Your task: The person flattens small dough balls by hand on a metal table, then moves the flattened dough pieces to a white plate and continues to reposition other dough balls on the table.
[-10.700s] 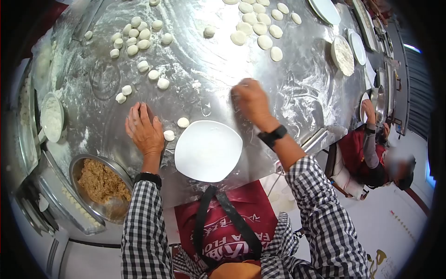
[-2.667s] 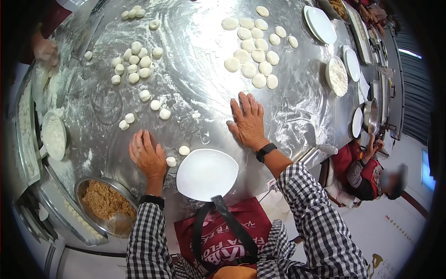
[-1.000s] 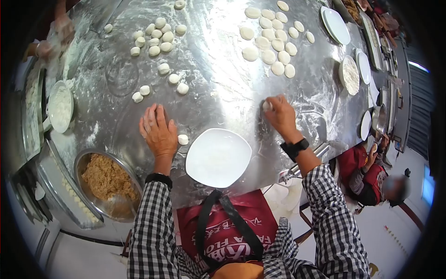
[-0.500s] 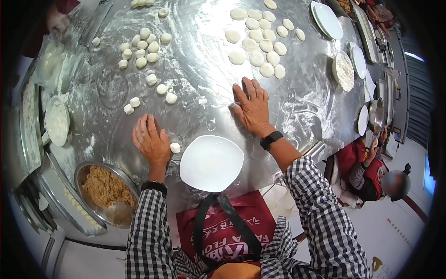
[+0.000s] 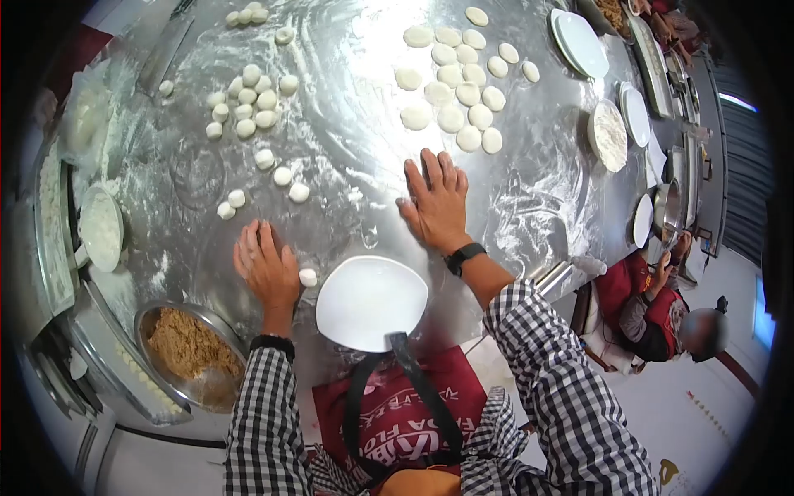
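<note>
My left hand (image 5: 268, 269) lies flat on the metal table, palm down and fingers extended. A white dough ball (image 5: 308, 277) sits just right of its thumb, and two more dough pieces (image 5: 236, 198) are just beyond its fingertips. My right hand (image 5: 438, 205) rests palm down with its fingers spread, below a group of flattened dough discs (image 5: 451, 119). Whatever may be under either palm is hidden. Between my forearms stands a white square plate (image 5: 372, 302) near the table edge. Farther up on the left, several dough balls (image 5: 246, 111) lie in a cluster.
A metal bowl of brown filling (image 5: 192, 343) is at the lower left. A bowl of flour (image 5: 102, 227) stands at the left edge, another flour bowl (image 5: 609, 135) on the right near stacked white plates (image 5: 581, 43). A co-worker (image 5: 637, 289) is at the right.
The view has shifted slightly, so the table's contents appear a little lower. Both hands keep about the same places on the table, still spread flat.
</note>
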### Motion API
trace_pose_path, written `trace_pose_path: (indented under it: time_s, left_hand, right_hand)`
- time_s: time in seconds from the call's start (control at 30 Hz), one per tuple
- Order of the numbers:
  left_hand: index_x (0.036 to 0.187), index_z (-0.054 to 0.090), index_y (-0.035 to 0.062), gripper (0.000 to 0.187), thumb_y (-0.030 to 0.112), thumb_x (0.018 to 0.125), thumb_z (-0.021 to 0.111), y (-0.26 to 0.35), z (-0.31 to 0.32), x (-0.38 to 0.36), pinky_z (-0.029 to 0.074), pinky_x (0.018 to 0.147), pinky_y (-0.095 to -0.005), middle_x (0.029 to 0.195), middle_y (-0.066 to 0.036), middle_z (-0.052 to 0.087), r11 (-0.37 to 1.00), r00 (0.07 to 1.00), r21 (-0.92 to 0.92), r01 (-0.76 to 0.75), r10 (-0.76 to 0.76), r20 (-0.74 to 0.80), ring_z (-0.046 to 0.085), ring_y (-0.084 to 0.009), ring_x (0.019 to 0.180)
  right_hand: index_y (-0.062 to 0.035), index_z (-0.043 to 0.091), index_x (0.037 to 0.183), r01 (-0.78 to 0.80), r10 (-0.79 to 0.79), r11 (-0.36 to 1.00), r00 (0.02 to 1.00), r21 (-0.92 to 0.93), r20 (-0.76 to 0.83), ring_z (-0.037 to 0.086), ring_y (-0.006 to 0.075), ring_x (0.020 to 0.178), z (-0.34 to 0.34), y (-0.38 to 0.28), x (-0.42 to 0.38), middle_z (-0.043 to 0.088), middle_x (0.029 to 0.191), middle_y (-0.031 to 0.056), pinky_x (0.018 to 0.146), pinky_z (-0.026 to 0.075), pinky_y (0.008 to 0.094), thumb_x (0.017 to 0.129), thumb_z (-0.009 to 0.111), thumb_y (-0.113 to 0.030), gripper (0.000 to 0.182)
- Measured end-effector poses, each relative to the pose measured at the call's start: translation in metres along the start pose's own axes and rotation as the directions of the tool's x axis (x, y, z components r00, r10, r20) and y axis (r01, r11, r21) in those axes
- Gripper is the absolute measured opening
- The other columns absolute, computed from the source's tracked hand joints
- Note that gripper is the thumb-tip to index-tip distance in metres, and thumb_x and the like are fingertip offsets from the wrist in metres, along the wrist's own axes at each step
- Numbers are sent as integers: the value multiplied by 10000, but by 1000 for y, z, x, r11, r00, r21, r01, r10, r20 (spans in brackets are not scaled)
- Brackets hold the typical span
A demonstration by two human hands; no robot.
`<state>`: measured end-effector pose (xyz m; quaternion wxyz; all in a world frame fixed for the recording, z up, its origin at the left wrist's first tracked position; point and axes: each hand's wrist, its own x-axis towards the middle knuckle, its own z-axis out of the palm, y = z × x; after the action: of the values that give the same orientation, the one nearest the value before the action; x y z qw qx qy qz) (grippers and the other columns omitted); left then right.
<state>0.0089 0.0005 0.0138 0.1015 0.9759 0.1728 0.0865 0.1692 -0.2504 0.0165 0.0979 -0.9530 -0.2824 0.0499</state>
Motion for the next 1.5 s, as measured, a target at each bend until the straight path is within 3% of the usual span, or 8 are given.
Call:
trace_pose_path:
  time_s: [0.13,0.2,0.4,0.5,0.57,0.7,1.0,1.5]
  left_hand:
    - [1345,402,69,540,180,841,560,-4,1,-7,227,1086,-510,1401,-120,391,1000,1000,14,17,-18,6,349,-324,1312]
    - [1346,403,78,543,177,836,564,-4,3,-7,228,1088,-508,1405,-110,390,999,999,23,32,-32,5,345,-320,1316]
    - [1337,419,99,541,182,826,576,-4,5,-9,227,1090,-504,1397,-95,400,1000,999,8,30,-30,-15,332,-311,1324]
    - [1334,422,98,544,190,822,582,-4,3,-9,226,1089,-505,1387,-94,407,999,999,8,37,-37,1,335,-312,1321]
    - [1332,422,92,546,194,820,583,-2,4,-7,226,1088,-505,1383,-95,409,999,999,16,45,-46,13,338,-313,1318]
    - [1332,422,79,551,202,819,581,-6,6,-9,224,1090,-504,1378,-97,412,998,999,34,48,-49,20,339,-312,1316]
    - [1334,425,97,521,179,837,560,-8,9,-10,214,1105,-493,1376,-73,415,997,997,9,73,-73,19,332,-286,1327]
    - [1342,415,95,536,179,833,562,-4,7,-10,211,1110,-499,1395,-78,395,997,997,21,72,-72,13,327,-283,1334]
  right_hand:
    - [-89,547,1248,-91,113,922,993,375,-38,388,318,1274,-11,13,6,447,1365,142,1031,298,453,895,545,-288,406]
    - [-35,596,1174,-277,364,433,924,857,115,502,262,1183,-22,33,3,551,1267,139,977,388,374,927,514,-227,323]
    - [-24,647,1070,-580,97,612,730,538,677,636,215,881,-61,60,-48,679,970,117,796,484,307,891,568,-230,284]
    - [-53,643,1058,-146,-74,969,599,200,797,623,293,942,-67,44,-40,658,1052,148,820,480,360,805,624,-208,297]
    - [-66,636,1062,133,-222,951,924,281,313,592,338,981,-68,43,-23,634,1088,162,847,466,403,752,639,-179,330]
    - [-84,623,1056,383,-367,843,923,378,-117,547,367,1030,-54,-6,13,603,1105,161,890,436,455,685,660,-128,375]
    - [-80,593,916,200,-328,892,903,405,278,612,317,836,11,-174,-15,594,856,123,699,503,412,722,650,-119,206]
    - [-137,598,907,-155,139,978,983,138,120,607,294,742,-26,-1,-2,564,863,80,605,497,404,718,714,-199,231]
